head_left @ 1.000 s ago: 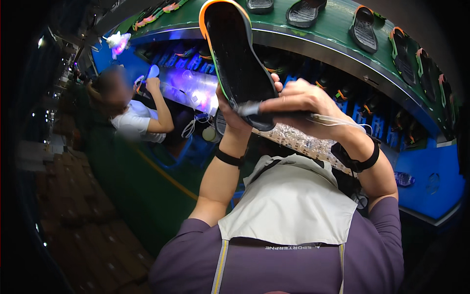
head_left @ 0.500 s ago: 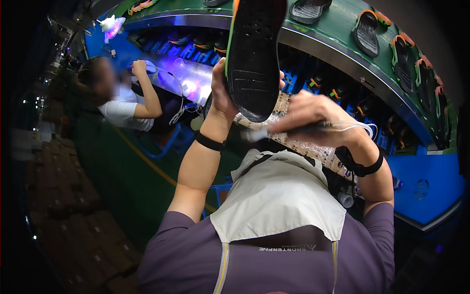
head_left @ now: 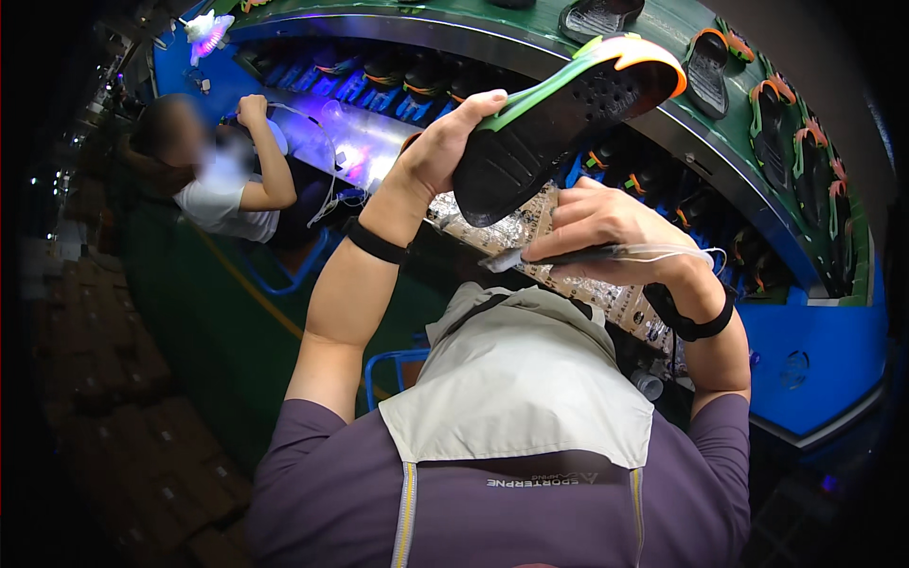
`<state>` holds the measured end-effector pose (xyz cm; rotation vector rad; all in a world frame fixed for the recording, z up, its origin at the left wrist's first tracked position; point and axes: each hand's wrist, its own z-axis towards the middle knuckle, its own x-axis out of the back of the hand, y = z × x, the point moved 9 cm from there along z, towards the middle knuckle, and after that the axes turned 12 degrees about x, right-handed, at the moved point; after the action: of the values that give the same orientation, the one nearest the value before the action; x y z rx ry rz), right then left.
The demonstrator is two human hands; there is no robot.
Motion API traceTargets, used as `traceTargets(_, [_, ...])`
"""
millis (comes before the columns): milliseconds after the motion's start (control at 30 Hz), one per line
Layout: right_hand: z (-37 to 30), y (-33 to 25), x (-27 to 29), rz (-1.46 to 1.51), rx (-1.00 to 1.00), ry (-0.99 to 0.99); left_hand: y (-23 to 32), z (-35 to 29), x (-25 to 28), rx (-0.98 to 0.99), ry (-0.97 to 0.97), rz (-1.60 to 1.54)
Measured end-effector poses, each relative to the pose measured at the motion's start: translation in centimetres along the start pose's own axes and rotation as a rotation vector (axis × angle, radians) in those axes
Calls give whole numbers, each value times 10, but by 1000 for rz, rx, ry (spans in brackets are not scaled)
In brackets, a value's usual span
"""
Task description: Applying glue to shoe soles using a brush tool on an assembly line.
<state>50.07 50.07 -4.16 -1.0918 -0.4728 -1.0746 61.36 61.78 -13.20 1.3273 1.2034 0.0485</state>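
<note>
A black shoe sole (head_left: 540, 142) with a green and orange edge is raised in front of me. My left hand (head_left: 447, 147) grips it by its left side, close to the rounded near end, and the far end slants up to the right. Lower and to the right, my right hand (head_left: 611, 227) has its fingers closed round a dark-handled brush (head_left: 505, 258). The pale bristle tip points left, below the sole and apart from it. A clear tube (head_left: 668, 253) runs from the handle back over the right wrist.
A curved green conveyor (head_left: 653, 59) carries several more soles beyond my hands. Beneath it is a rack (head_left: 417, 90) with more soles. A patterned, film-covered work surface (head_left: 615, 301) lies under my right hand. At the left sits a co-worker (head_left: 227, 175) near a blue stool frame (head_left: 294, 270).
The sole has turned from nearly upright to slanting right, showing its green and orange edge. My left hand has turned with it. The brush and right hand, blurred before, now look steadier.
</note>
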Motion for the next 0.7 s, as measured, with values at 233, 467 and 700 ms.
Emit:
traceTargets(233, [-3,4,-7,-43,-25,-14,1,4,-4,154,60,139])
traceTargets(467, [-7,10,4,-166,-61,10,7,7,1,193,97,222])
traceTargets(700, [-25,18,25,-395,-197,-35,-7,3,22,194,64,92])
